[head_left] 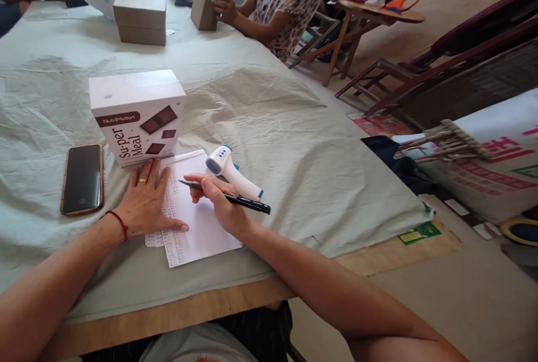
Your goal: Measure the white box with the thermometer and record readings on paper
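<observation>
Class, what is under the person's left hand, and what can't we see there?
Under the thumb of the left hand is white paper, with rows of small marks showing beside the fingers; cloth shows along the hand's outer edge. Whatever the palm covers is hidden.

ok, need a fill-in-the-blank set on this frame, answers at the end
1. The right hand grips a black ____.
2. The left hand touches the paper, a ____ cord around its wrist.
3. In the picture, the phone lies to the ____ of both hands.
4. The white box has a dark label reading ____.

Missing: pen; red; left; NutriMotion
</observation>
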Demonstrator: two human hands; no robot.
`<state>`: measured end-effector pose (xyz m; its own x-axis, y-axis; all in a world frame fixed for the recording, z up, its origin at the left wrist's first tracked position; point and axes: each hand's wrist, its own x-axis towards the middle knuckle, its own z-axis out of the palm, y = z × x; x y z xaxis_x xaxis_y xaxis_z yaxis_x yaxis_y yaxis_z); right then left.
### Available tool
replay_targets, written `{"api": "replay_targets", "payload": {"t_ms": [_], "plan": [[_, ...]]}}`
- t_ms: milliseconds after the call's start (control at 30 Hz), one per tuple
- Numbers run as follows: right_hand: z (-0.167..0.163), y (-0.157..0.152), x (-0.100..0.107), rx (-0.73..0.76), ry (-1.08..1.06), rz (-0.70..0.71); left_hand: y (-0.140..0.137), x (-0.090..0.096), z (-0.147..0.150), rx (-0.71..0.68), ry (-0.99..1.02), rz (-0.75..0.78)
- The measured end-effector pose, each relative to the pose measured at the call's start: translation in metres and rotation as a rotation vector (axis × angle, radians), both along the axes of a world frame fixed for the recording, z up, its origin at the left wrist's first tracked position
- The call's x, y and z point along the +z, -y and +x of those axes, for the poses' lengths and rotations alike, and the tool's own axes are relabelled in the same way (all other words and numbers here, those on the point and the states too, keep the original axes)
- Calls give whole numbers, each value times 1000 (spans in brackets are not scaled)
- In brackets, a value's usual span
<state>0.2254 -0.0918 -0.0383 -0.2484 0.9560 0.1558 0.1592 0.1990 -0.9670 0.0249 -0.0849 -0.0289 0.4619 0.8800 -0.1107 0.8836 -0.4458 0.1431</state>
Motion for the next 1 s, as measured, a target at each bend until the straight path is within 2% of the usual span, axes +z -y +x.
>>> {"api": "replay_targets", "payload": {"t_ms": [67,233,600,1000], "plan": [[-1,-3,-2,-19,55,-52,-2,2,0,10,9,17],[-1,-5,-4,-71,242,-37,-2,4,1,50,-64,-12],[-9,-2,-8,-90,282,32,-2,-2,0,39,-51,-26],[-10,0,-9,-59,296,37,-1,3,4,49,-59,-63]]}}
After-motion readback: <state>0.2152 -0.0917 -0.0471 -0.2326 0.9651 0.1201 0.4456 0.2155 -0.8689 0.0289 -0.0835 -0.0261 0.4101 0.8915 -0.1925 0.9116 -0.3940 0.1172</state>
